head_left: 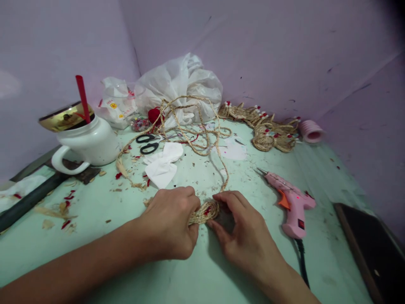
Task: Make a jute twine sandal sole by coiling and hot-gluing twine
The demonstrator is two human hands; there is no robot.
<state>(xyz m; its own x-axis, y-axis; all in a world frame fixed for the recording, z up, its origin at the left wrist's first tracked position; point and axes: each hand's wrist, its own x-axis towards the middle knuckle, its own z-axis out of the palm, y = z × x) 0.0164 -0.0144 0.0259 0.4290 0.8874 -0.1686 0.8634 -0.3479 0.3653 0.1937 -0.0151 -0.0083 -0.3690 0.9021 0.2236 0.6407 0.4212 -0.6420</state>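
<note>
My left hand (pixel 171 223) is closed around a small coil of jute rope (pixel 205 212) on the pale green table (pixel 95 219), fingers curled over its left side. My right hand (pixel 243 232) cups the coil from the right, thumb and forefinger pinching its edge. A bit of red shows inside the coil. The loose jute rope (pixel 218 160) runs from the coil up the table to a tangled loop (pixel 186 122) near the plastic bags.
A pink glue gun (pixel 292 202) lies right of my hands, its cord trailing toward me. Black scissors (pixel 147 143), white tissue (pixel 163 164), a white jug with red straw (pixel 87 141), plastic bags (pixel 180 84), finished jute pieces (pixel 268 128), a pink spool (pixel 311 131), a dark tray (pixel 373 249).
</note>
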